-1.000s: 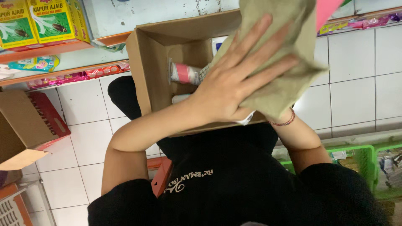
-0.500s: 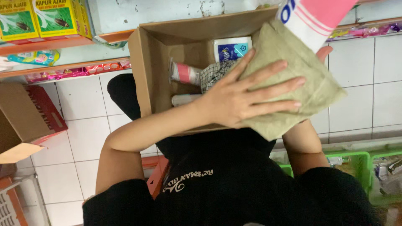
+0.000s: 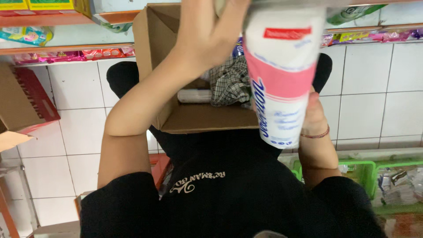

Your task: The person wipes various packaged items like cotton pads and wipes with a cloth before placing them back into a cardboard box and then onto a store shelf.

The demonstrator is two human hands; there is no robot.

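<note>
The white-and-pink pack sits upper centre-right of the frame, lifted out over the open box, so this looks like the pulling-stock-out step. The left hand is clamped on its top end, the right hand props it from behind, grip hidden. Half a second ago the left hand lay flat on a tan sheet over the box, which isn't visible now; next it probably needs carrying clear.

Large glossy white square floor tiles with thin grey joints cover the ground under even, soft light. An orange-edged shelf with colourful packets runs along the top. Bright green plastic baskets stand at the lower right.
</note>
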